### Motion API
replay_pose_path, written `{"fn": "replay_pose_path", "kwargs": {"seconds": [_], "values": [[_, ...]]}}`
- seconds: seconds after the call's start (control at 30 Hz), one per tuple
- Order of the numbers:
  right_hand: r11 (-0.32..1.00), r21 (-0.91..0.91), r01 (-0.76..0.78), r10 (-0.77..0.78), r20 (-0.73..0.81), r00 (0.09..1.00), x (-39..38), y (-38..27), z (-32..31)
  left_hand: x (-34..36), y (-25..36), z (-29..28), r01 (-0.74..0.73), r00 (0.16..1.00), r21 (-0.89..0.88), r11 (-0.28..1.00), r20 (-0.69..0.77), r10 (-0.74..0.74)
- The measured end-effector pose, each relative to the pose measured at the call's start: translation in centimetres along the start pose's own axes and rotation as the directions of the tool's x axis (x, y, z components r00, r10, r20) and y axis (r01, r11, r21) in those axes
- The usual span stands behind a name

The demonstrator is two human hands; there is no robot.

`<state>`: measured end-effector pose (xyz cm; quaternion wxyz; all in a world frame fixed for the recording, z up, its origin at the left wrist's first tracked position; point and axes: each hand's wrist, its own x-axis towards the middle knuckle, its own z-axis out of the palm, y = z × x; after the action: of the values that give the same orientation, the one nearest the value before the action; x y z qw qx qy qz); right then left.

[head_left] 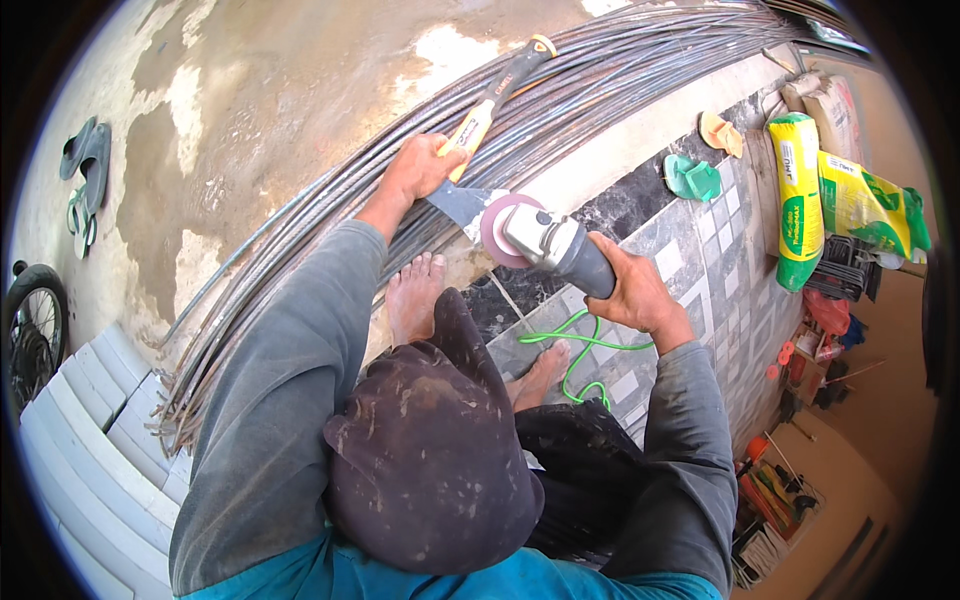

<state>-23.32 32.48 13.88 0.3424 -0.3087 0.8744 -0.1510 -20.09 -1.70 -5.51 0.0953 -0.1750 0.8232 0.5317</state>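
Observation:
My left hand (420, 165) grips a long-handled scraper (470, 135) with a yellow and dark handle and a wide metal blade (460, 205). My right hand (632, 290) is closed round the dark body of an angle grinder (570, 260) with a silver head. The grinder's pink disc (500, 230) is at the scraper blade's edge; whether it touches cannot be told. A green cord (590, 338) loops on the tiles below the grinder, near my bare feet (415, 300).
Long bundled steel bars (620, 70) run behind my hands. Yellow-green bags (795, 200), green (690, 178) and beige (718, 130) pieces lie right, beside grey tiles (700, 300) and piled tools (775, 495). Sandals (95, 170), a wheel (35, 320) and grey planks (90, 450) are left.

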Motion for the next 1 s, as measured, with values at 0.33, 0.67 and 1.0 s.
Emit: {"fn": "replay_pose_path", "kwargs": {"seconds": [0.33, 0.67, 1.0], "values": [[0.999, 0.023, -0.025, 0.026, -0.044, 0.999, 0.0, 0.9, 0.5, -0.2, 0.7, -0.3, 0.005, 1.000, 0.001, 1.000, 0.015, -0.005], [0.997, 0.026, -0.073, 0.073, -0.001, 0.997, -0.2, 0.2, -0.1, -0.1, 1.0, -0.8, 0.032, 0.998, 0.017, 0.999, 0.047, -0.032], [0.999, 0.037, -0.024, 0.026, -0.066, 0.997, -0.2, 0.9, 0.3, -0.3, 0.9, -0.6, 0.034, 0.999, -0.008, 0.999, 0.040, -0.033]]}}
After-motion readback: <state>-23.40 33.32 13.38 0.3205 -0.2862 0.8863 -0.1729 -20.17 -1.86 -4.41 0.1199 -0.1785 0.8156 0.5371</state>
